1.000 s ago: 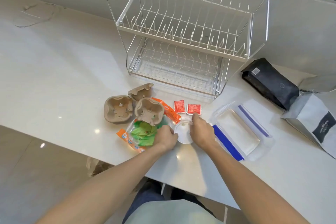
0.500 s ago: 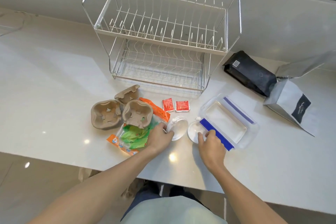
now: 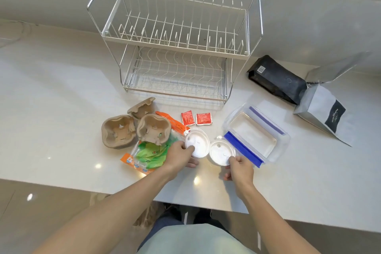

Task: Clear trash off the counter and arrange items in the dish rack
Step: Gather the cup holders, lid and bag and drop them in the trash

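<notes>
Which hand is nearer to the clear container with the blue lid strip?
Right. The right hand pinches a white cup lid right beside the container. The left hand holds another lid, farther left.

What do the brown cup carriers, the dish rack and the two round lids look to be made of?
Cup carriers: moulded paper pulp, matte tan and fibrous. Dish rack: thin metal wire, glossy pale finish, likely coated or chromed. The lids, one in the left hand, one in the right hand: thin white plastic, slightly translucent.

Cup carriers left, container right, rack behind.
</notes>
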